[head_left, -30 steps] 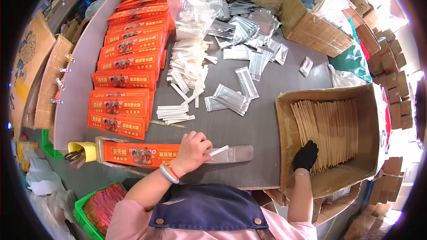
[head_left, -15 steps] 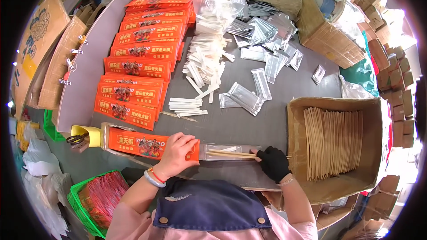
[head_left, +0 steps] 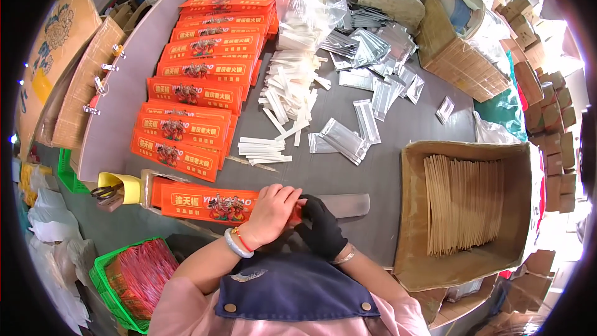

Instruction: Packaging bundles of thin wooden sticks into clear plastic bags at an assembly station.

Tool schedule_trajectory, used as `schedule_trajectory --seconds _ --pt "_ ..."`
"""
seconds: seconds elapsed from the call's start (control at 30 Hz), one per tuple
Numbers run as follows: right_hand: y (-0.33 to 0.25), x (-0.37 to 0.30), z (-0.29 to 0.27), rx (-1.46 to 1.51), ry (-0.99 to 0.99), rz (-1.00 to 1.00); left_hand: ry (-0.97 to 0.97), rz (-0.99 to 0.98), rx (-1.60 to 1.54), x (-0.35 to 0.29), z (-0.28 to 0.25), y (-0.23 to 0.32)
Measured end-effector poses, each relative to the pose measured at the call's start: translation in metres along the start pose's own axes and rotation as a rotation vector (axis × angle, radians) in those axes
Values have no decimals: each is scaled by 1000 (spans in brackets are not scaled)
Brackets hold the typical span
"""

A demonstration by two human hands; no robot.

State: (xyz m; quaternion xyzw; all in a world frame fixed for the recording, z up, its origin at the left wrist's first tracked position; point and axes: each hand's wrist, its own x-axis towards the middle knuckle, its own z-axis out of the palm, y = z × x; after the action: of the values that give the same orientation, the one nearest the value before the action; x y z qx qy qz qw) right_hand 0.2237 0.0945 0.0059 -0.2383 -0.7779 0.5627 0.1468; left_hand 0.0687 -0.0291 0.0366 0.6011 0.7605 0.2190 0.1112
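Note:
On the table before me lies a red printed chopstick sleeve (head_left: 205, 202), its left end in a shallow cardboard holder (head_left: 148, 190). My bare left hand (head_left: 273, 213) is closed over its right end. Against those fingers, my right hand (head_left: 320, 227), in a black fingerless glove, is closed around the sleeve's raised red end. The fingertips of both hands partly hide each other. A flat greyish, see-through strip (head_left: 348, 205) sticks out to the right from beneath my right hand. No chopsticks show between the hands.
Overlapping red sleeves (head_left: 180, 124) line the left. White paper packets (head_left: 286, 87) and silvery sachets (head_left: 342, 140) lie mid-table. At right, a cardboard box (head_left: 413, 211) holds wooden chopsticks (head_left: 463, 205). Scissors (head_left: 104, 191) sit in a yellow holder (head_left: 129, 188); a green crate (head_left: 102, 274) stands lower left.
My right hand has moved left to meet my left hand, and the chopsticks it held have gone out of sight. My left hand and the sleeve have shifted slightly right.

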Motion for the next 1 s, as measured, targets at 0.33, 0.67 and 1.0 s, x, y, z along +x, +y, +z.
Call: schedule_trajectory --seconds 0.33,0.67,1.0 --pt "-33 -9 -90 -767 8 -42 -176 128 -21 38 -108 -43" --pt "-59 -12 -78 -899 -43 -136 188 -502 32 -48 2 -18" --pt "-35 10 10 -754 -192 -328 11 -471 -68 -39 -16 -25"
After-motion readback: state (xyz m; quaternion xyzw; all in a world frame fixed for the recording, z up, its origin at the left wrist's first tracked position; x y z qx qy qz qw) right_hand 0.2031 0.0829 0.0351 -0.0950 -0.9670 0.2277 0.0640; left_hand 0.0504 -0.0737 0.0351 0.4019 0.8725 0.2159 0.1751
